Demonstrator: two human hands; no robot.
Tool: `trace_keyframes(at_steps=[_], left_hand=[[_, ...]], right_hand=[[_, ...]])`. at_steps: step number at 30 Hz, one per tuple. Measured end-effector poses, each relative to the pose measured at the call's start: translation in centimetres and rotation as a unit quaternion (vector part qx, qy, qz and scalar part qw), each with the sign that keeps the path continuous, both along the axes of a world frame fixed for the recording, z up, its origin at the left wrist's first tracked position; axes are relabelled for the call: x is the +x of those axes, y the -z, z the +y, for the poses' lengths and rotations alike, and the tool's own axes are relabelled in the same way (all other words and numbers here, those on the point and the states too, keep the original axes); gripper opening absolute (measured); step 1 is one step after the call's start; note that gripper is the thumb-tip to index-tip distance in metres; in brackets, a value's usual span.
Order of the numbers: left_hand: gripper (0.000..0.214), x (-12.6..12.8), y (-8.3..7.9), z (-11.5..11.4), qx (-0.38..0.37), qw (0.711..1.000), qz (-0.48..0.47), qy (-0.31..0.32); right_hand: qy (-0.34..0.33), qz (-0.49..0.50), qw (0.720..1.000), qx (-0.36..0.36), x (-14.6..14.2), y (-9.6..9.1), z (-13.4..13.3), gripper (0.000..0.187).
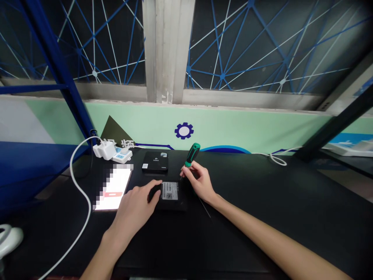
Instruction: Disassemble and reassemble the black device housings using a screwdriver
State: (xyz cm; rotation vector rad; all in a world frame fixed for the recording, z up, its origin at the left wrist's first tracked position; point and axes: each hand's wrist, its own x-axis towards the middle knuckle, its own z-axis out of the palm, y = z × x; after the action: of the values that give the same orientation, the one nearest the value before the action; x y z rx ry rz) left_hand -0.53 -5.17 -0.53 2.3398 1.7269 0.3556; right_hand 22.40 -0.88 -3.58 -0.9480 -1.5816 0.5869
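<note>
A flat black electronics box [182, 196] lies on the black table with a white printed label with barcodes facing up. My left hand [138, 200] holds it at its left side, with thumb and index finger curved round that edge. In my right hand [201, 181] is a screwdriver [192, 154] with a green and black handle. It stands nearly upright, its shaft pointing down at the box's upper right corner. My fingers hide part of the shaft, and whether the tip sits in a screw is too small to tell.
A second black box [155, 162] lies behind. To the left are a lit tablet-like screen [115, 190], a white power strip [121, 154] and a white cable [84, 190]. A thin rod or wire [205, 208] lies near my right wrist. A blue post [74, 105] stands at left.
</note>
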Motion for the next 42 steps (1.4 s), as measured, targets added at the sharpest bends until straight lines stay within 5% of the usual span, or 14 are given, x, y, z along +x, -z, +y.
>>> trace_keyframes(at_steps=[42], left_hand=[[0.049,-0.1,-0.3,0.1,-0.057,0.998,0.026,0.018]], right_hand=[[-0.007,-0.072,0.997,0.011,-0.3,-0.6,0.0,0.027]])
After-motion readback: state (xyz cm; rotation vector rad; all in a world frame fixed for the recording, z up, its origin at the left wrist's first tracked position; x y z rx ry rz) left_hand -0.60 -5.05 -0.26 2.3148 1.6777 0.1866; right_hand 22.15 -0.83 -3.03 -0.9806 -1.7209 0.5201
